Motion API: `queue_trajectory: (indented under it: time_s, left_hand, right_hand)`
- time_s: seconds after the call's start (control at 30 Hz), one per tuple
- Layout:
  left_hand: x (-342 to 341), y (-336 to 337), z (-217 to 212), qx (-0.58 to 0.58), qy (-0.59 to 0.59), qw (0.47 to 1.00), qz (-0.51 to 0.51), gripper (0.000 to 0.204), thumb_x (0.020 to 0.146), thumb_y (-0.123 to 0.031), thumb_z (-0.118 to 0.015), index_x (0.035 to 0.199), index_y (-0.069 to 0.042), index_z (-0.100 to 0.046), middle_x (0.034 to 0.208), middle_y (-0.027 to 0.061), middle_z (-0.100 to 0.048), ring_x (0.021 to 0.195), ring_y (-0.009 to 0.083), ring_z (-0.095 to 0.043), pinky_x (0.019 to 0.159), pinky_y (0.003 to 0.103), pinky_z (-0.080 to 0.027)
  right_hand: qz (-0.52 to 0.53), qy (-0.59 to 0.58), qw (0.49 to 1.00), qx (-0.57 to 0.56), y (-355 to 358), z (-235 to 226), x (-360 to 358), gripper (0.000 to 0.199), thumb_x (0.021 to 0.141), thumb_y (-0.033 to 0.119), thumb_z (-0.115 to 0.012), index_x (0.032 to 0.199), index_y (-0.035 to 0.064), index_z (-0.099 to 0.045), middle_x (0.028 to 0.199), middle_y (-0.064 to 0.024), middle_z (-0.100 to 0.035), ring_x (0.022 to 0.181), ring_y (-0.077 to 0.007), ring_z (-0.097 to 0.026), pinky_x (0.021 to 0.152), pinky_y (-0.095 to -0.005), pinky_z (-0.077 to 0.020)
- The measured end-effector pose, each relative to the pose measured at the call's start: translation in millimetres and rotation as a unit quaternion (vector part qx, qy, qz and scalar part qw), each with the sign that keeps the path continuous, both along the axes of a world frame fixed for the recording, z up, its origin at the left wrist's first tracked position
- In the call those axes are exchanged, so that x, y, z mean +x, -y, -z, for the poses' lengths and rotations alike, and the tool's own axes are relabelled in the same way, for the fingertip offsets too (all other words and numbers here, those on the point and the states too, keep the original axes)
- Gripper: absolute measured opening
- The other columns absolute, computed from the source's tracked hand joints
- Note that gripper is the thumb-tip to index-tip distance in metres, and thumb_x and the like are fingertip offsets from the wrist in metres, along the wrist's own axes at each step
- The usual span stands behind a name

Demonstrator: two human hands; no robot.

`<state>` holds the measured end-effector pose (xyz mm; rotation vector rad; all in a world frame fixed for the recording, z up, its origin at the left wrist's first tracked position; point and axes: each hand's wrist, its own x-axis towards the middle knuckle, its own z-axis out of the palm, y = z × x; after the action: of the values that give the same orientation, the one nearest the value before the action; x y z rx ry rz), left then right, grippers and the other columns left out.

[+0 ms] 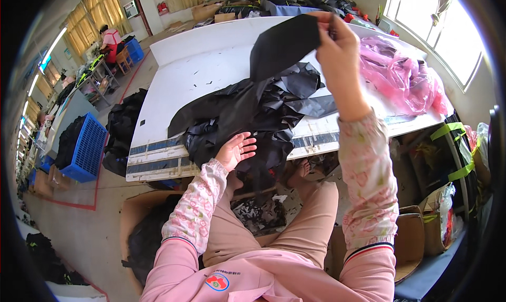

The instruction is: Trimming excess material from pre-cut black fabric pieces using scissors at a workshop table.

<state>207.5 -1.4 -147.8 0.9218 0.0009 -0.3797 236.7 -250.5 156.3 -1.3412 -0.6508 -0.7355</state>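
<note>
My right hand (337, 52) is raised over the white table, its thumb and fingers pinching the edge of a black fabric piece (284, 45). The piece hangs out to the left of the hand, with its lower end over a heap of black fabric pieces (269, 120) at the table's near edge. Beside the front of the heap, my left hand (237, 150) is open, palm turned up and fingers stretched out, holding nothing. Part of the heap drops over the table edge above my lap.
The white table (179, 81) carries small black scraps. Pink plastic sheeting (400, 75) lies at its right. A cardboard box (134, 218) of black material stands at my left, a blue crate (87, 149) farther left. Bags (443, 212) stand at right. Another person (110, 41) works far left.
</note>
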Motion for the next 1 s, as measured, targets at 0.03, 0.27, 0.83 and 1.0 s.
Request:
queue_trajectory:
  time_s: [0.03, 0.27, 0.83, 1.0]
  left_hand:
    - [-3, 6, -10, -0.003, 0.002, 1.000, 0.005, 0.057, 0.090, -0.038, -0.062, 0.135, -0.008, -0.043, 0.129, 0.0147, -0.053, 0.109, 0.0284, -0.059, 0.095, 0.046, -0.048]
    - [-51, 27, -60, -0.227, 0.111, 0.963, 0.087, 0.061, 0.093, -0.048, -0.054, 0.135, -0.004, -0.046, 0.136, 0.0182, -0.050, 0.119, 0.0309, -0.055, 0.104, 0.049, -0.040]
    - [-174, 52, -104, 0.244, 0.258, 0.935, 0.016, 0.041, 0.083, -0.015, -0.074, 0.119, -0.003, -0.057, 0.111, 0.0010, -0.058, 0.105, 0.0132, -0.053, 0.092, 0.029, -0.041]
    - [-186, 55, -71, 0.170, 0.104, 0.975, 0.098, 0.047, 0.085, -0.023, -0.072, 0.124, -0.004, -0.054, 0.114, 0.0012, -0.058, 0.105, 0.0128, -0.053, 0.093, 0.028, -0.042]
  right_hand:
    - [-0.024, 0.003, 1.000, 0.003, 8, -6, -20, 0.013, 0.090, 0.004, -0.056, 0.095, -0.0014, -0.067, 0.074, 0.0043, -0.056, 0.068, -0.0026, -0.046, 0.057, -0.0193, -0.0387]
    - [-0.226, -0.018, 0.956, -0.185, 78, 64, -128, 0.017, 0.081, 0.013, -0.056, 0.084, -0.0024, -0.063, 0.078, -0.0068, -0.062, 0.064, -0.0162, -0.054, 0.059, -0.0290, -0.0421]
    - [-0.253, -0.288, 0.897, -0.220, 30, 187, -180, 0.076, 0.079, 0.009, -0.076, 0.142, 0.0041, -0.036, 0.128, -0.0062, -0.059, 0.064, 0.0009, -0.041, 0.059, -0.0169, -0.0386]
    - [-0.331, -0.355, 0.866, -0.116, 19, 233, -171, 0.047, 0.081, 0.010, -0.075, 0.122, 0.0029, -0.054, 0.094, -0.0007, -0.063, 0.084, -0.0064, -0.055, 0.072, -0.0239, -0.0461]
